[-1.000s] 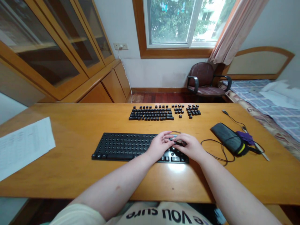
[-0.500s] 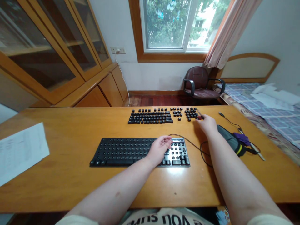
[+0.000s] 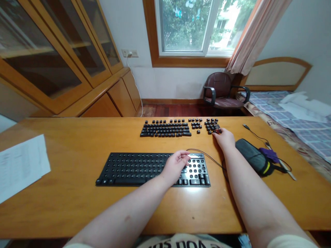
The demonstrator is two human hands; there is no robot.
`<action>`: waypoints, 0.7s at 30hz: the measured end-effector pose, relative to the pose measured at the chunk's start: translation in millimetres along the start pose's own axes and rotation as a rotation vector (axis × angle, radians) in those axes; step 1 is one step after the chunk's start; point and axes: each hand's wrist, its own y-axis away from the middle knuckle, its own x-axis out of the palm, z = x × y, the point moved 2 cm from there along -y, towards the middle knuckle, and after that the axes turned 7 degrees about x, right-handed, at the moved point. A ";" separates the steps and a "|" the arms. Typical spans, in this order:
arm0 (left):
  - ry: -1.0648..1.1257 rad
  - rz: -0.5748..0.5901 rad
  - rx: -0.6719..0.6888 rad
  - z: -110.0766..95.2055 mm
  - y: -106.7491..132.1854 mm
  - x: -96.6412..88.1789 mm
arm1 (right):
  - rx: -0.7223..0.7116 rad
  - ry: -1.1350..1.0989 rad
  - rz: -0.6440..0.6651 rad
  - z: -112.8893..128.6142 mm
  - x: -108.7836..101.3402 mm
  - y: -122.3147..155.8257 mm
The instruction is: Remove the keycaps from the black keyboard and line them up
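A black keyboard [image 3: 134,168] lies in the middle of the wooden desk [image 3: 77,193], most of its keys bare of caps. My left hand [image 3: 176,164] rests on its right part with the fingers lying loosely flat, holding nothing. Rows of loose black keycaps [image 3: 165,129] are laid out at the desk's far side, with a smaller group of keycaps [image 3: 210,124] to their right. My right hand [image 3: 225,138] reaches to that smaller group. Its fingertips are pinched on a small dark and red tool [image 3: 218,131], which looks like a keycap puller.
A black pouch [image 3: 252,156] with a purple item and thin cables lies right of my right arm. The keyboard's cable [image 3: 207,156] runs under that arm. A sheet of paper [image 3: 18,165] lies at the left edge. A chair, a bed and cabinets stand beyond the desk.
A second ago both hands met over the keyboard's right end. My right hand then went out to the loose keycaps at the far right and has since drawn back slightly. My left hand stayed.
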 end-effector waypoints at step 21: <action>-0.025 0.014 0.014 1.9 -0.1 -0.7 | -0.076 -0.052 -0.030 -3.1 -2.3 4.6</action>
